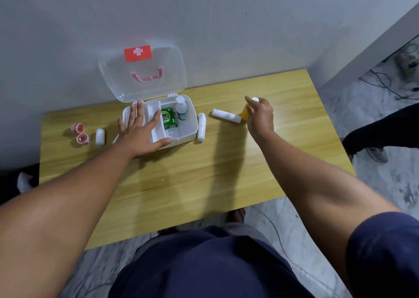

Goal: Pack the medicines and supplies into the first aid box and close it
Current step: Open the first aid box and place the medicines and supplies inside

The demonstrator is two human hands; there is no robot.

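2 hands are over the wooden table (192,179). The left hand (141,131) lies flat, fingers spread, on the open first aid box (184,128), holding a green packet (169,118) and white bottle (182,107). The right hand (259,116) grips a yellow bottle (244,113) beside a bandage roll (226,115).
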